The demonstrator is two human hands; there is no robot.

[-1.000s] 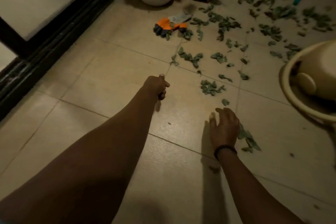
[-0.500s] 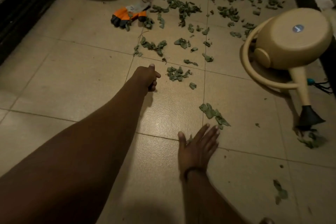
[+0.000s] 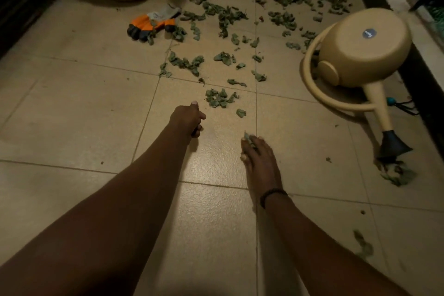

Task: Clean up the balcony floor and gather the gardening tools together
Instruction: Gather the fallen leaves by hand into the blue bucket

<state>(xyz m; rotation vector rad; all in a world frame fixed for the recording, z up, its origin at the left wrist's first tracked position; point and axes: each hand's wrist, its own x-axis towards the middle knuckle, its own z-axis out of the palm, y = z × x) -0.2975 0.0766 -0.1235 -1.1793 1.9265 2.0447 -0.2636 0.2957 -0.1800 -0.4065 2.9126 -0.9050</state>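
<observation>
Right hand (image 3: 260, 161) now closed on leaves (image 3: 249, 140).

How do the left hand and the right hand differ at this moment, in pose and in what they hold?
The left hand is curled into a loose fist, thumb up; whether it holds anything cannot be seen. The right hand lies long and low, fingers closed on a few green leaves. The right wrist wears a dark band; the left wrist is bare. The left hand reaches farther forward. Both are bare, low over the tiled floor.
</observation>
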